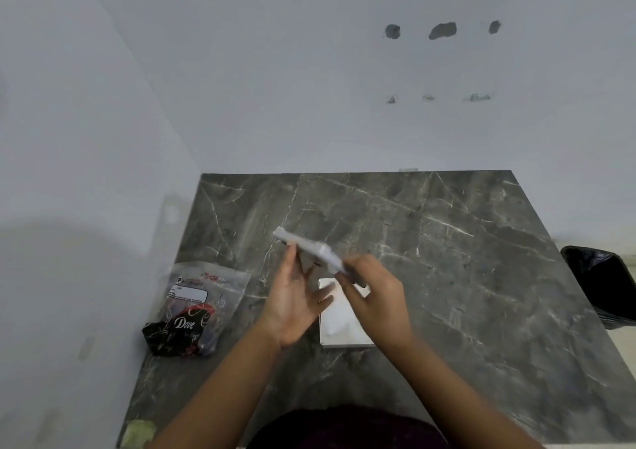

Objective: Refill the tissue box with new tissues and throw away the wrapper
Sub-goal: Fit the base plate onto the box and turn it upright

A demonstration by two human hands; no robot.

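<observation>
A white tissue box (344,324) lies on the dark marble table (447,276), partly hidden under my hands. Above it I hold a flat whitish piece (309,249), tilted and motion-blurred; it looks like the box's lid or a tissue pack, I cannot tell which. My right hand (375,293) grips its right end. My left hand (296,297) has its palm up and fingers spread, fingertips touching the piece's left underside. A clear plastic wrapper with a black and red Dove pack (192,314) lies on the table to the left.
A bin with a black liner (605,286) stands beyond the table's right edge. White walls close off the back and left sides. A greenish scrap (137,433) sits at the table's near left corner.
</observation>
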